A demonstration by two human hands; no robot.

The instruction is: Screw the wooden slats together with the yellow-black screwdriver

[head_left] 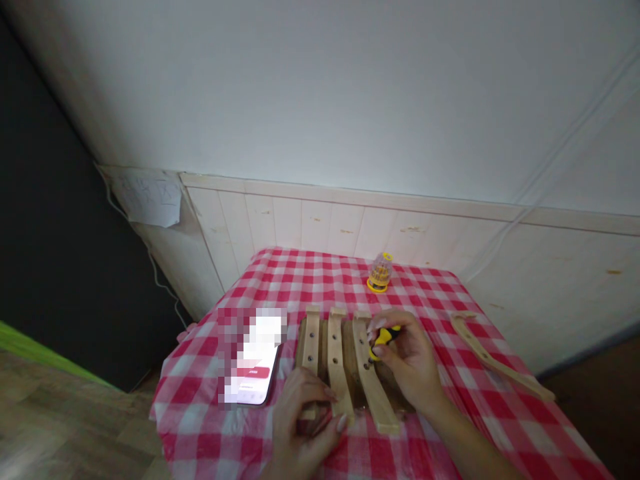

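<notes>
My right hand is closed around a short yellow-and-black screwdriver. Its tip end is at the lower hole of the right curved wooden strip. My left hand has its fingers curled on the near end of the middle wooden strip, thumb and forefinger against it. The left wooden strip is partly hidden by that hand. All three pale strips have dark screw holes and lie side by side across a darker brown wooden board.
A red-and-white checked tablecloth covers the table. A lit phone lies at left. A clear-and-yellow screwdriver bit holder stands at the back. Another curved wooden strip lies at right. A panelled wall borders the far edge.
</notes>
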